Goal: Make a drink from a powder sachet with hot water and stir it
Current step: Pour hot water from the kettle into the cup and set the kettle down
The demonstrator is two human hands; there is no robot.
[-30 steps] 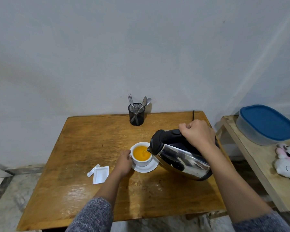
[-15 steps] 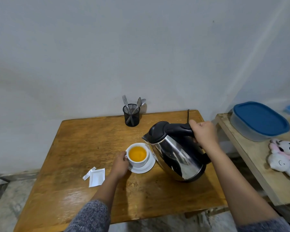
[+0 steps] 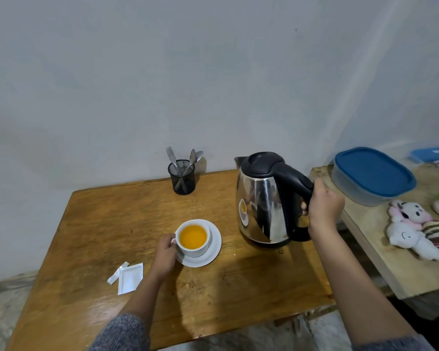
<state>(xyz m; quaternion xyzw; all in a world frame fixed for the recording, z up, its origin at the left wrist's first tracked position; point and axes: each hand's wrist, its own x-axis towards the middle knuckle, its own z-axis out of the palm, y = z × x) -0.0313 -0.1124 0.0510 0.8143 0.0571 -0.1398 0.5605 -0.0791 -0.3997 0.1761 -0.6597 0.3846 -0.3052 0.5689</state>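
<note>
The white cup (image 3: pixel 193 238) of orange drink sits on its saucer (image 3: pixel 213 252) near the middle of the wooden table (image 3: pixel 99 224); everything else is placed from it. The left hand (image 3: pixel 165 254) rests against the cup's left side, fingers curled at the handle, touching it. Right of the cup, apart from the saucer, the steel kettle (image 3: pixel 264 206) stands upright on the table, lid shut; the right hand (image 3: pixel 323 206) is clenched round its black handle. Left and nearer the person than the cup lies the torn white sachet (image 3: pixel 130 277) with its strip beside it. Behind the cup, by the wall, a black mesh holder (image 3: pixel 182 177) holds a fork and spoons.
</note>
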